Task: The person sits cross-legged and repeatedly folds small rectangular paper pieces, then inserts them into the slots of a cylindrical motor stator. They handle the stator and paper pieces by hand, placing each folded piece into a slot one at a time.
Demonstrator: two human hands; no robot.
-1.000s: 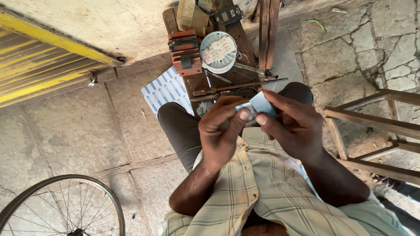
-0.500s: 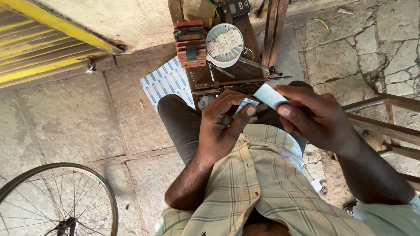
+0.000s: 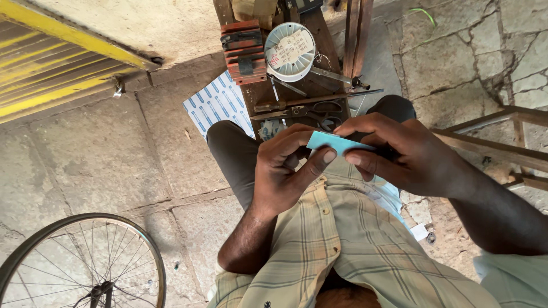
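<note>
While both your hands pinch the blue strip, left hand and right hand, it's unfinished; scissors lie untouched on the worktop.

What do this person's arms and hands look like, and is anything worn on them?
Both hands, the left hand and the right hand, are bare: no gloves, rings or watch show. Both forearms are uncovered too. The left arm's rolled sleeve belongs to a pale green and tan checked shirt. The fingers have short nails.
</note>
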